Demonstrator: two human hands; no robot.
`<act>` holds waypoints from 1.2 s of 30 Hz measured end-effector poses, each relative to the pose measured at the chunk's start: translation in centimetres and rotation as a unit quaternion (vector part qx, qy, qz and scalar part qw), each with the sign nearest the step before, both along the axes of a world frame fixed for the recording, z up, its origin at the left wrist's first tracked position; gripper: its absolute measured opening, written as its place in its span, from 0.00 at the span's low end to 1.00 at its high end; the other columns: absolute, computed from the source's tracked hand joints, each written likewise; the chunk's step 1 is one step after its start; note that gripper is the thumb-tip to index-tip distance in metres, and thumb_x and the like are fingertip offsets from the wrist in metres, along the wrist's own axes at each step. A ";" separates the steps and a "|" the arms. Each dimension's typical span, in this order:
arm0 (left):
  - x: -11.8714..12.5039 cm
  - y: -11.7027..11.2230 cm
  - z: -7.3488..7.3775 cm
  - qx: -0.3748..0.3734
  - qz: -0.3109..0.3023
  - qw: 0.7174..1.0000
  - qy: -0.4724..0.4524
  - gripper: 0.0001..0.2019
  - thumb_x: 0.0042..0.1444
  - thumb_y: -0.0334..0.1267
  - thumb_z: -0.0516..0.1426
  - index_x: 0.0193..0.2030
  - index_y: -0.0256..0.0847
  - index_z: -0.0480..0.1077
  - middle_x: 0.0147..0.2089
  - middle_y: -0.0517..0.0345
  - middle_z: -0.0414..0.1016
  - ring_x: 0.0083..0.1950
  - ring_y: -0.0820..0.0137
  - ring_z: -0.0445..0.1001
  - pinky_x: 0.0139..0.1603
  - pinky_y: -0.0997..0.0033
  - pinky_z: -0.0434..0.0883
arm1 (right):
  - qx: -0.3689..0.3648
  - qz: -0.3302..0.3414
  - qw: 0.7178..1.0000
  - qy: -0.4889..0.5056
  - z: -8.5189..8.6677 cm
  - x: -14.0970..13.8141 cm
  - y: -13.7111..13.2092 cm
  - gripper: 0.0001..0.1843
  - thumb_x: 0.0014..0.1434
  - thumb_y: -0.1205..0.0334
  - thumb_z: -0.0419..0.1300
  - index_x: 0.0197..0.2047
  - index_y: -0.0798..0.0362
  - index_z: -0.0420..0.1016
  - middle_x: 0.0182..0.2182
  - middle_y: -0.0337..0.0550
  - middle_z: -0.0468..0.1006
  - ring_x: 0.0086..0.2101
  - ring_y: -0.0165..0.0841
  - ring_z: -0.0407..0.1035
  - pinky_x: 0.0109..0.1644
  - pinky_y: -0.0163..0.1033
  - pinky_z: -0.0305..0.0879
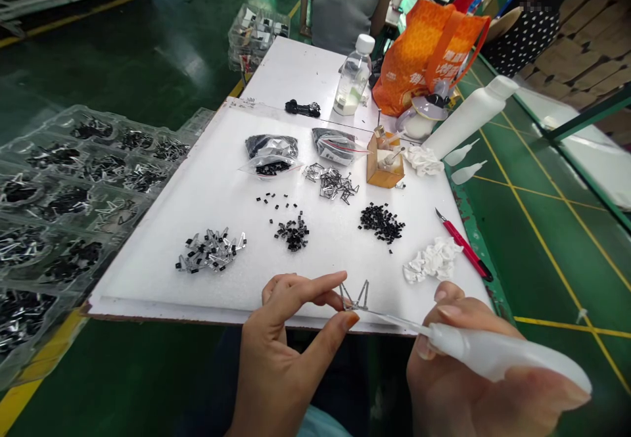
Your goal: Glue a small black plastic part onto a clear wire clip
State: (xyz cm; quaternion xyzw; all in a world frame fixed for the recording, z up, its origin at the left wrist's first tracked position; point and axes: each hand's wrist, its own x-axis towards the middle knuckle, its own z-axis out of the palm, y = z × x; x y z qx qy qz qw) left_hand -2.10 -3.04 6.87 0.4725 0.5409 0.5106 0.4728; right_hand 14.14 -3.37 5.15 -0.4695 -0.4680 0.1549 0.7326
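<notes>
Between the thumb and fingers of my left hand is a small bent metal wire piece, shaped in zigzags. My right hand grips a white squeeze bottle with a long thin nozzle. The nozzle tip points left and reaches the wire piece; whether they touch I cannot tell. Beyond my hands lie a heap of small black parts, a smaller heap of black parts, a pile of metal wire pieces and a pile of metal pieces with black ends.
Crumpled tissue and a red craft knife lie at the right edge. Behind are a wooden box, plastic bags, a large white bottle, a clear bottle and an orange bag. Compartment trays stand left. A person sits ahead.
</notes>
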 end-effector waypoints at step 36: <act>-0.1 -0.2 -0.2 -0.015 0.014 1.000 -0.015 0.16 0.57 0.35 0.68 0.48 0.62 0.83 0.33 0.65 0.80 0.40 0.67 0.77 0.48 0.64 0.71 | 0.002 -0.052 0.998 0.021 0.6 1.4 0.8 0.38 0.69 0.31 0.47 0.30 0.50 0.84 0.15 0.34 0.69 0.23 0.36 0.64 0.56 0.52 0.63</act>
